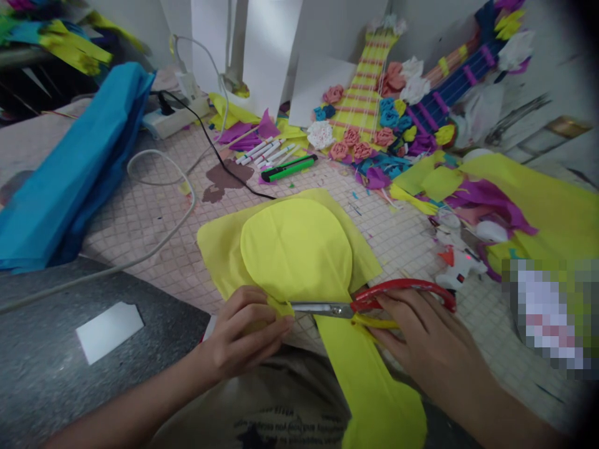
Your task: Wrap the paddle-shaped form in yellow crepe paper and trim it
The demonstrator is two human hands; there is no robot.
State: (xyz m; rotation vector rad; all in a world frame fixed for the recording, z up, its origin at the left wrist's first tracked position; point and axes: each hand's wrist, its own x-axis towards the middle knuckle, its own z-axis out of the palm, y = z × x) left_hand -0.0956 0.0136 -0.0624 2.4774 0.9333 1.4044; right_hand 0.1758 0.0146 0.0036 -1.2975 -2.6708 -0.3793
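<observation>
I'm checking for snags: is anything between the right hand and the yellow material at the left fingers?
Only the scissors, held in the right hand; their blades reach the yellow material. Nothing else visible stands between.

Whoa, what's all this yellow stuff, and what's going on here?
Someone is working on yellow material with scissors. The right hand holds the red and yellow handles, and the left hand pinches the yellow sheet by the blade tips. A rounded yellow piece lies on top of that sheet. Behind are white markers and a green cutter.
</observation>
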